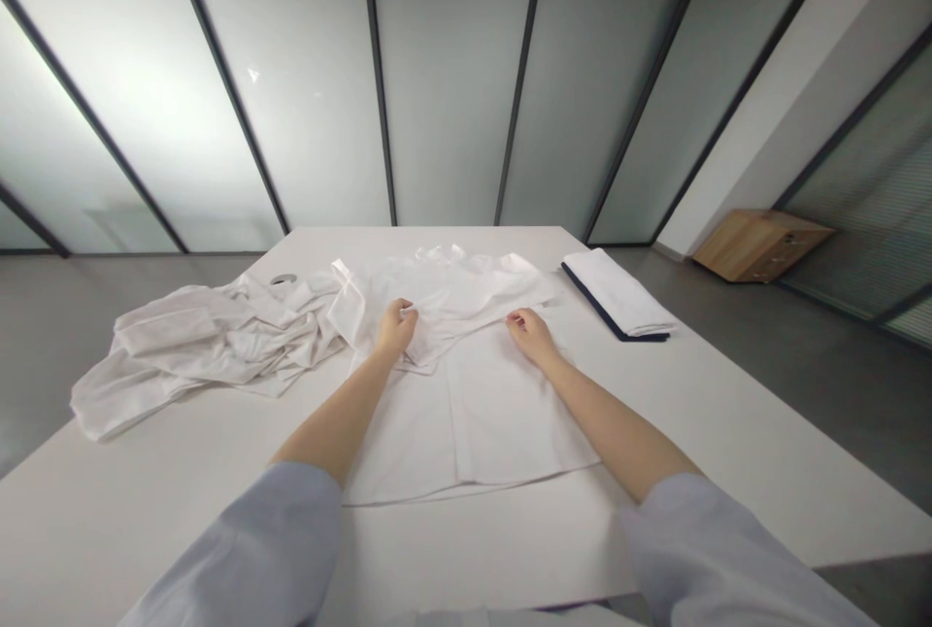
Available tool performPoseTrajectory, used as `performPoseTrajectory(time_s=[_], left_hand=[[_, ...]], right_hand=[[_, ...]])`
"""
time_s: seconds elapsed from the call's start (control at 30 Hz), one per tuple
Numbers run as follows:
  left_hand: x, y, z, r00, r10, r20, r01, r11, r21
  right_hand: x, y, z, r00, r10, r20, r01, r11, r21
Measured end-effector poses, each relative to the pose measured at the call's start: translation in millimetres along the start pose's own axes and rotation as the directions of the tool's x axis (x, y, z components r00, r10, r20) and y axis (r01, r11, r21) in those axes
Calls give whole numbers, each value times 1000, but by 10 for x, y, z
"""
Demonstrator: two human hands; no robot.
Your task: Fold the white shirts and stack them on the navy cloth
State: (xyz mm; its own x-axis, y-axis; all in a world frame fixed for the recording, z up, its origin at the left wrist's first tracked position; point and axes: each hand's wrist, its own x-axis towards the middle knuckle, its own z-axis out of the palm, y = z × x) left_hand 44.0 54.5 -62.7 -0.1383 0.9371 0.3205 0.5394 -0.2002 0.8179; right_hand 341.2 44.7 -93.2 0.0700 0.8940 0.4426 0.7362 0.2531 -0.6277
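A white shirt (473, 404) lies spread on the white table (764, 452) in front of me, its upper part folded over toward me. My left hand (397, 326) is closed, pinching a fold of the shirt's cloth near its left side. My right hand (530, 331) rests on the shirt near the folded edge, fingers curled and gripping the cloth there.
A crumpled heap of white garments (211, 341) lies on the table's left part. A folded stack of white cloth with a dark edge (618, 297) sits at the back right. Frosted glass walls stand behind; a wooden cabinet (761, 244) is on the floor at right.
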Motion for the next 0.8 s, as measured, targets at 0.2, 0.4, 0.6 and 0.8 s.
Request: performPoseTrajectory(time_s=[0.2,0.4,0.6,0.8], left_hand=[[103,-62,-91,912,-370,-176,267,863,-429],[149,-139,-149,895,-384,-227,258,861,-439],[140,-36,-174,913,-294,-283,186,917,-354],[197,113,-535,983,-156,100,162,985,-54]], right_hand=[[7,-7,-25,998,40,-44,-39,999,26],[-1,-27,-38,997,41,-66,-38,998,51],[-8,-59,-61,993,48,-112,-39,996,76],[-1,-26,-9,995,56,-80,-52,997,56]])
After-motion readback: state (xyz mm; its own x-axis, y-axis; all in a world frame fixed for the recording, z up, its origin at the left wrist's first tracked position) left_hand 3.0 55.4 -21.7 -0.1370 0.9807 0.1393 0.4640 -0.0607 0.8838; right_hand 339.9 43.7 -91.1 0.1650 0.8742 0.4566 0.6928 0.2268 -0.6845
